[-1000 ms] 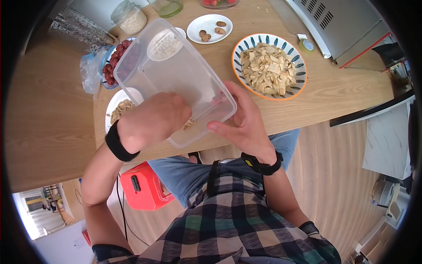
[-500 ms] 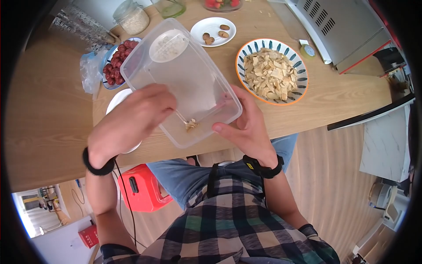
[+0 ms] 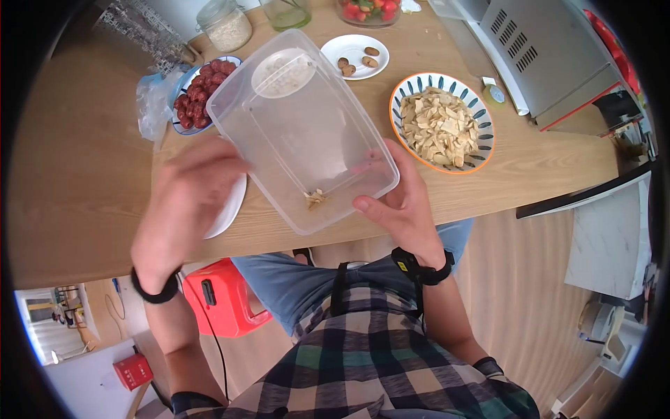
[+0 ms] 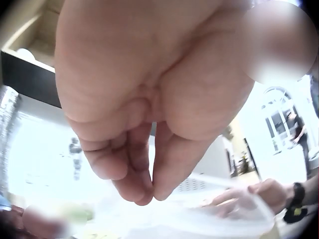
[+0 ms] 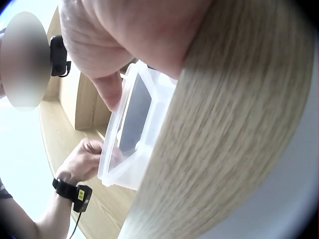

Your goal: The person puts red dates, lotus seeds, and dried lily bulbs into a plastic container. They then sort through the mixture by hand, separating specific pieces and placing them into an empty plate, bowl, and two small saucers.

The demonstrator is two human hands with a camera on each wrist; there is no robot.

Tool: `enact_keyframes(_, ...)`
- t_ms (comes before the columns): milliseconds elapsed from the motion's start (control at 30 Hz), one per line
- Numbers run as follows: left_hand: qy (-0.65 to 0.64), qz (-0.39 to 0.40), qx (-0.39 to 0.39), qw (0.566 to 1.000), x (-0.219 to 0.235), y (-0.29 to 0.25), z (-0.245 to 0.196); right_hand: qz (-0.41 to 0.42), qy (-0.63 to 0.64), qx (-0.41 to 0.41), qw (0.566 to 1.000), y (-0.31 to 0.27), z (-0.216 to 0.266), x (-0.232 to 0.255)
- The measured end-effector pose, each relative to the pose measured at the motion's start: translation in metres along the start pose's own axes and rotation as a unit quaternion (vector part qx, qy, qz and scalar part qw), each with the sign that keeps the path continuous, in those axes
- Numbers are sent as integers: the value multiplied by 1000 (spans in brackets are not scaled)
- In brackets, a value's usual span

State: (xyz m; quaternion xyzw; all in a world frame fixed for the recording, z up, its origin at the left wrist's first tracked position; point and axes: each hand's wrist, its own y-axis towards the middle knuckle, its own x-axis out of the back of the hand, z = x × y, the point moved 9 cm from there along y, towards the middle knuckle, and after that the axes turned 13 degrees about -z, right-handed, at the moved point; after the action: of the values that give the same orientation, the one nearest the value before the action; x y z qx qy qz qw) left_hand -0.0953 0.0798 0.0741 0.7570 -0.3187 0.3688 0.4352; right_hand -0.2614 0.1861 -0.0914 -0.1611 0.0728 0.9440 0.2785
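A clear plastic container (image 3: 307, 140) is tilted over the table's front edge, with a few pale dried pieces (image 3: 315, 199) in its near corner. My right hand (image 3: 405, 202) grips its right side, thumb on the near wall and fingers behind. In the right wrist view, that thumb hooks over the container's rim (image 5: 112, 144). To the left, my left hand (image 3: 185, 206) is blurred over a white plate (image 3: 229, 209), covering most of it. The left wrist view shows its fingers loosely bent, tips close to the thumb, with nothing visible between them.
Right of the container stands a patterned bowl (image 3: 396, 129) heaped with pale dried slices (image 3: 443, 129). Behind are a plate (image 3: 342, 47) with several brown nuts, a bowl of red dates (image 3: 209, 87), a grain jar (image 3: 227, 26) and a glass container of strawberries (image 3: 370, 10). A microwave (image 3: 537, 63) stands right.
My left hand has drawn out of the container and moved left over the white plate, uncovering the small pieces inside. My right hand keeps its grip; the container sits slightly further right in view.
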Motion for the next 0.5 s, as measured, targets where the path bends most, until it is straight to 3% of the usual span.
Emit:
enact_keyframes(67,-61,92,-76,991,-44,8,-28,5,23,1,1000,0,0,-1)
enact_keyframes(100,-60,90,-77,991,-60,10,-28,6,23,2,1000,-1,1,-1)
enact_keyframes(167,-40,183,-158,969,-104,-1,-36,2,18,6,1000,-1,2,2)
enact_keyframes(200,-40,184,-162,969,-109,0,-35,-1,19,8,1000,0,3,2)
enact_keyframes(267,42,283,-161,945,-131,-6,-26,-8,9,0,1000,0,3,3)
enact_keyframes(400,65,300,-170,936,-126,-9,-25,-3,3,19,1000,0,2,2)
enact_keyframes(500,46,269,-189,943,-121,-9,-25,12,-8,12,1000,0,2,-1)
